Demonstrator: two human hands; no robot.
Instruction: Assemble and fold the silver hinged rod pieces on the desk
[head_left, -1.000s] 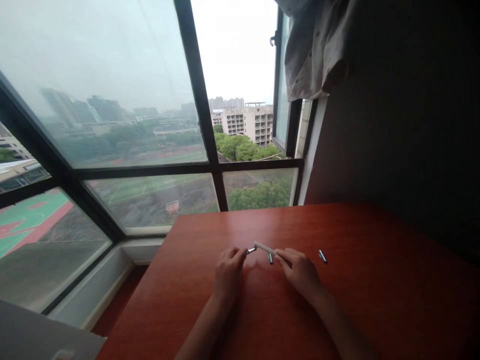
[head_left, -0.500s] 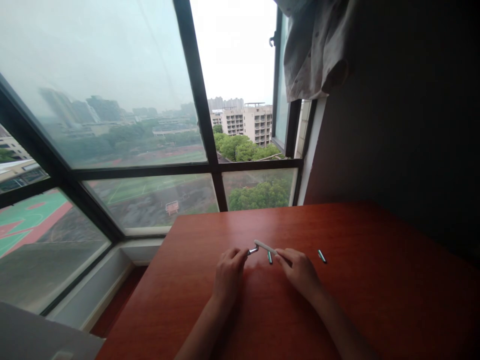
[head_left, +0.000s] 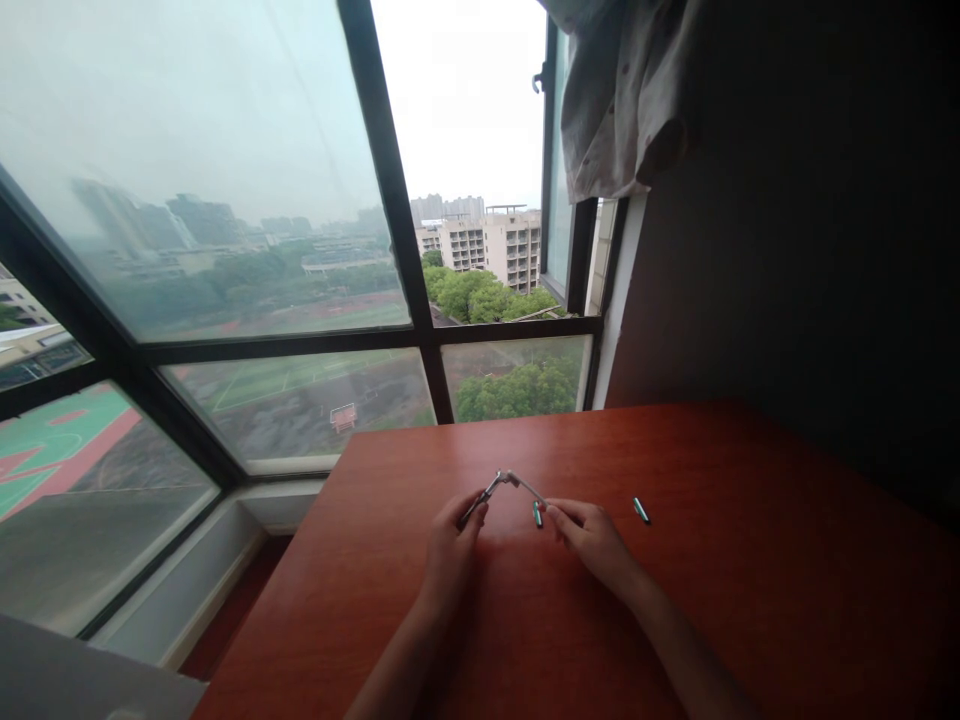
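Note:
My left hand [head_left: 454,545] is closed round a slim razor handle [head_left: 487,492], dark at the grip and silver at its tip, pointing up and to the right. Pinched in the fingers of my right hand [head_left: 589,530] is a thin pale stick [head_left: 531,491] that looks like a toothbrush. Its far end meets the tip of the razor handle above the table, and the fine detail there is too small to make out. Beneath the stick, close to my right fingertips, a small green and silver strip [head_left: 537,515], like a razor cartridge, lies on the table.
A second small green and dark strip [head_left: 640,510] lies on the reddish-brown table [head_left: 405,470], right of my right hand. Beyond the table's far edge stand framed windows [head_left: 427,335], one pane open. Grey cloth [head_left: 615,120] hangs at the upper right beside a dark wall [head_left: 750,250].
My left hand has turned the razor handle more upright, raising its tip, and more of the handle shows. The brush end now lies at that tip. Both strips stay on the table.

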